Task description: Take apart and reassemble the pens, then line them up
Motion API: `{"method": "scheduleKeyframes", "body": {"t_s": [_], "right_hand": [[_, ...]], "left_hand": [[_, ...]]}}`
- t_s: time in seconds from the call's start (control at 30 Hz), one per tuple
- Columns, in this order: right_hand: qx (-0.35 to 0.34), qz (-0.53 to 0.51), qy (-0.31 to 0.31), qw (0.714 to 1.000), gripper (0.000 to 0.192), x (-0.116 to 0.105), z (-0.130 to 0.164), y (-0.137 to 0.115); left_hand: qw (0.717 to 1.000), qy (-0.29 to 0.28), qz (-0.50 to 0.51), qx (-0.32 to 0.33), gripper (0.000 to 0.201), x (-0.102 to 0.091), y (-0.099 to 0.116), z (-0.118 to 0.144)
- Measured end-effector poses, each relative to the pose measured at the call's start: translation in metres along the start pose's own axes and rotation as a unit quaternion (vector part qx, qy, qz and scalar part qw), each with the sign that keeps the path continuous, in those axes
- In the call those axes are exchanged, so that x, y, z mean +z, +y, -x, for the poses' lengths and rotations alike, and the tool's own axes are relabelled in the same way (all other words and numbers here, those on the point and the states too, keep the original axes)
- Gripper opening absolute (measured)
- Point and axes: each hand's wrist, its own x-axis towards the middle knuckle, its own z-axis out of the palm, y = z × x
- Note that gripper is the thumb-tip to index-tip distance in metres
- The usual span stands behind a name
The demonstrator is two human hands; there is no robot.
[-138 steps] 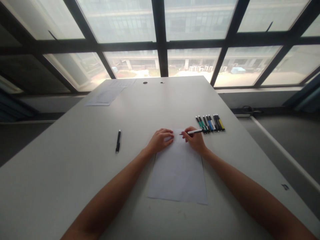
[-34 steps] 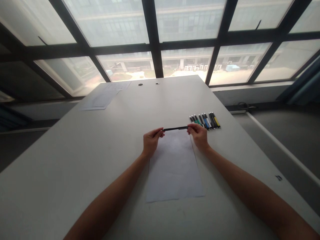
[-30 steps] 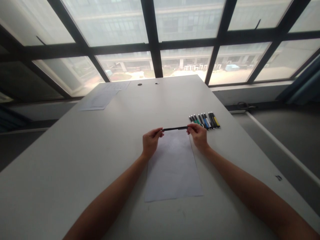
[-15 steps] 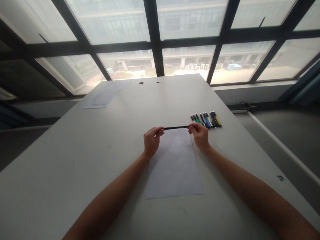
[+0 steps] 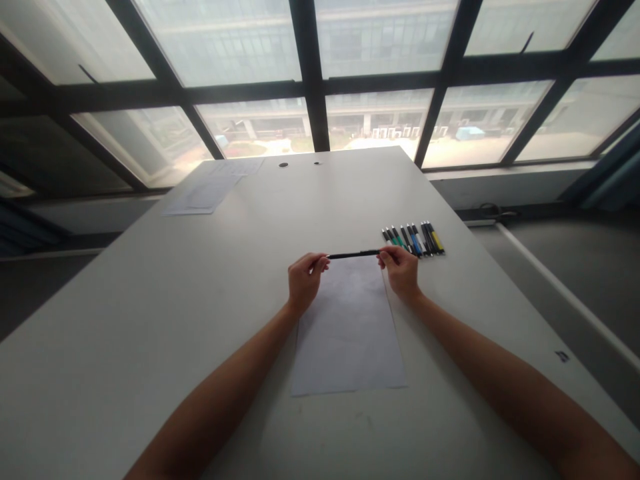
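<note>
While both hands hover over the middle of the table (image 5: 150,320), take in what sits around them: a row of pens (image 5: 414,240) lies side by side near the right edge, just beyond the right hand (image 5: 401,272), with green, blue and yellow barrels among the black ones. Far off by the back left corner rest some loose papers (image 5: 210,189), and two small dark holes (image 5: 300,163) mark the back edge below the window. A blank white sheet (image 5: 347,327) lies flat under the hands, nothing written on it that can be read, and any print on the pens is too small to make out. Nothing blocks the hands. Now the black pen (image 5: 353,255): it's held level above the sheet's far edge, stretched between the two hands, the left hand (image 5: 305,280) pinching one end, the right hand pinching the other, fingers closed on it.
</note>
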Motion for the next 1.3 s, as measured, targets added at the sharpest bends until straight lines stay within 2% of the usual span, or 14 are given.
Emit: {"method": "scheduleKeyframes", "body": {"t_s": [0.57, 1.3], "right_hand": [[-0.019, 0.031, 0.007, 0.999, 0.019, 0.0002, 0.0018, 0.0], [-0.051, 0.065, 0.004, 0.997, 0.02, -0.0013, 0.0034, -0.0023]], "left_hand": [[0.999, -0.004, -0.019, 0.036, 0.024, -0.0011, -0.0005, 0.0004], [0.999, -0.029, -0.039, 0.017, 0.032, -0.0011, -0.0036, 0.0009]]}}
